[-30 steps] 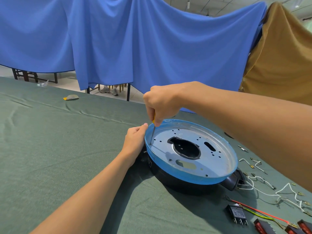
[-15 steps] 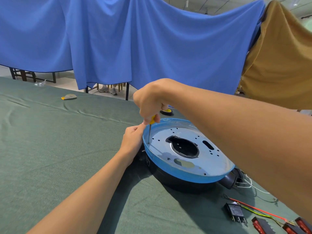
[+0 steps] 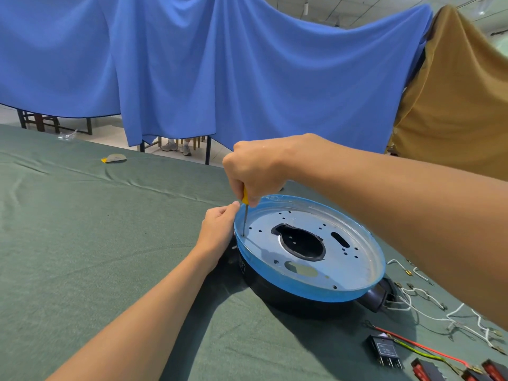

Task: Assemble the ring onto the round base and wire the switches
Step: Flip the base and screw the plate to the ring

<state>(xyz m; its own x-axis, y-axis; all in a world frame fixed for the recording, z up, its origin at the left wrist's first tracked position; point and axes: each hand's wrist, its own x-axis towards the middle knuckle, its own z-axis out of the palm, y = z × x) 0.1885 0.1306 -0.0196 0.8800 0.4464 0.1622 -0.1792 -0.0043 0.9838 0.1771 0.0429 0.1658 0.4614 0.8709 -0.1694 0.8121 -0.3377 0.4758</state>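
There is wide open green cloth (image 3: 82,243) left of the round base (image 3: 275,294), but white wires (image 3: 406,294) and black switches (image 3: 384,350) crowd its right side, and the right arm (image 3: 384,210) reaches across above it.

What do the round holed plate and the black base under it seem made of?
Round silver plate: likely sheet metal, brushed sheen, punched holes; its blue rim may be film or plastic. Black round base: probably glossy plastic, by its smooth shine.
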